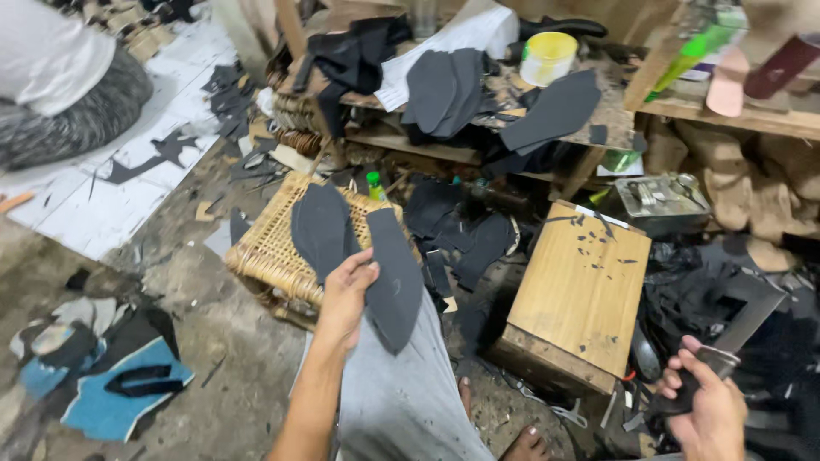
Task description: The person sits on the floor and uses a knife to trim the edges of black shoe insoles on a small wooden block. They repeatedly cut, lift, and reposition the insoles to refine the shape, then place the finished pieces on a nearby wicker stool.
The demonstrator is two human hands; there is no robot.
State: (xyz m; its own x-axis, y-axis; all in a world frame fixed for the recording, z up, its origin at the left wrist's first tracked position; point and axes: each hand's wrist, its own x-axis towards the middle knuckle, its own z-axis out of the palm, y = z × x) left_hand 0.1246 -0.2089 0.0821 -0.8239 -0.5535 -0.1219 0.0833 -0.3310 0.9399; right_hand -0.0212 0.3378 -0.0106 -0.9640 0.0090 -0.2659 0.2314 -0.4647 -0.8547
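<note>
Two hands at work: my left hand grips a dark sole-shaped cutout over my lap, just off the near corner of the wicker basket, where another dark sole lies. My right hand, fingers clenched, holds a broad-bladed knife beside the wooden block.

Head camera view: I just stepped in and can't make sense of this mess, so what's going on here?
A person sits over a littered workshop floor. Their left hand holds up two dark sole-shaped cutouts, fanned apart above a woven basket. Their right hand grips a broad-bladed knife, low beside a wooden block dotted with black scraps. More dark cutouts lie on the cluttered bench behind.
</note>
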